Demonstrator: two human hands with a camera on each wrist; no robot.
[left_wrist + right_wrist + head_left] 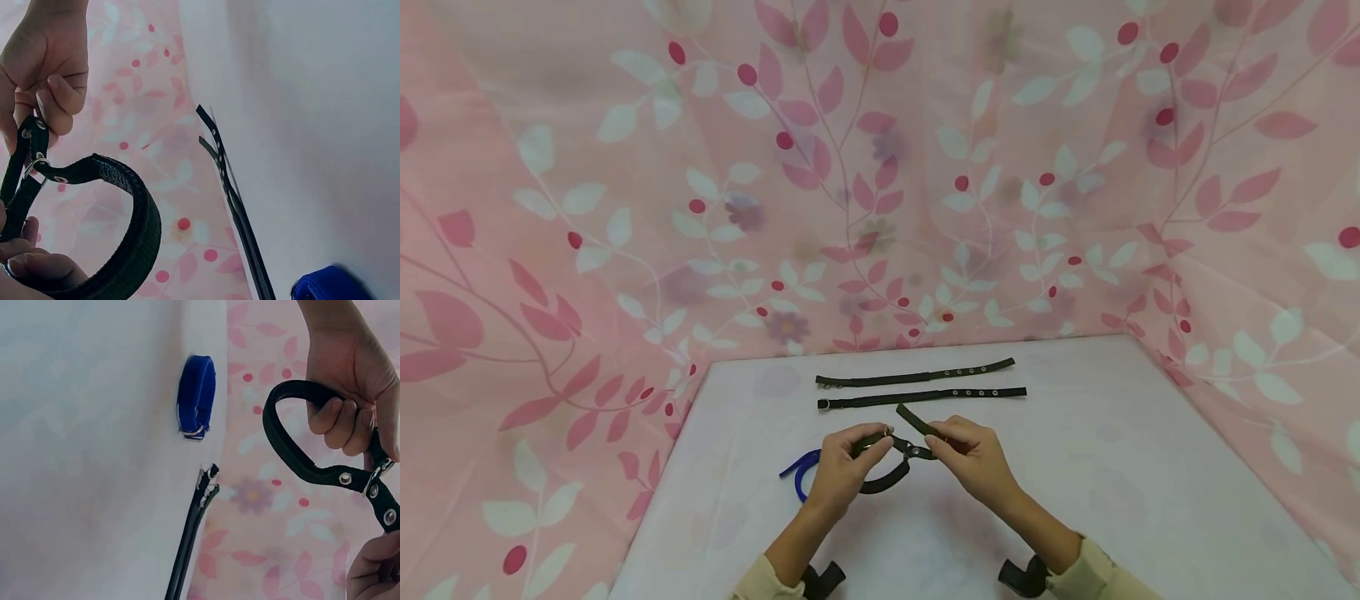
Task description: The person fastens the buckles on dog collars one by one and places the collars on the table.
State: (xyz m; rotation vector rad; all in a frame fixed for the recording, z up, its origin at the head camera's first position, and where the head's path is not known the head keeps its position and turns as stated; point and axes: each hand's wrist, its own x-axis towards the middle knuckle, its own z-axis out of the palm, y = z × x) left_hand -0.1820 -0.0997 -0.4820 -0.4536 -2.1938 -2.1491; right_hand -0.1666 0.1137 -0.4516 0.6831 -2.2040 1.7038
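Note:
A dark green collar [887, 481] with metal eyelets is bent into a loop above the table. My left hand [842, 467] pinches it by the buckle end, thumb against the metal in the head view. The right hand [973, 462] holds the eyelet end of the strap between thumb and fingers, its tip [913, 417] sticking up past them. Between the hands the strap passes through a metal ring [39, 167]. In the right wrist view, eyelets [345, 479] line the strap on both sides of the ring. Fingers hide part of the buckle.
A blue collar [197, 394], coiled into a loop, lies on the white table [700, 508] left of my left hand. Two dark collars, one farther [895, 379] and one nearer [910, 400], lie straight and side by side beyond my hands. Pink floral cloth [850, 208] surrounds the table.

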